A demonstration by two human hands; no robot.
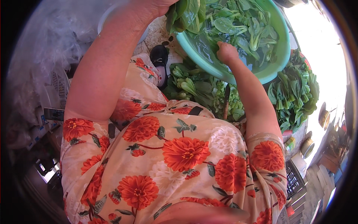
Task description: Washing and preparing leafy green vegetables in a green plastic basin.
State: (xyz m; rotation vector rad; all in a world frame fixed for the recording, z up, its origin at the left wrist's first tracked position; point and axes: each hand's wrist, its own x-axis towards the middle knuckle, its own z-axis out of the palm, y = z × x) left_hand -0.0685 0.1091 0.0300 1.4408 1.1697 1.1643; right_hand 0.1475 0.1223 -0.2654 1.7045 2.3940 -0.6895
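A wide mint-green basin [197, 62] full of water stands at the top right, with loose leafy greens [256, 37] like bok choy floating in it. At the top edge my left hand [158, 6], partly cut off by the frame, is closed on a bunch of bok choy [188, 16] over the basin's left rim. My right hand [227, 53] reaches over the near rim to the water. Its fingers are hidden, so whether they grip anything does not show. Below the basin lie more greens [188, 86] and a knife [226, 100] with a wooden handle.
To the right of the basin sits a heaped pile of greens [294, 87]. A black shoe [159, 56] rests left of the basin, near a pale round container [105, 20]. Clear plastic bags [41, 48] fill the left side. A black crate [294, 179] stands at the lower right.
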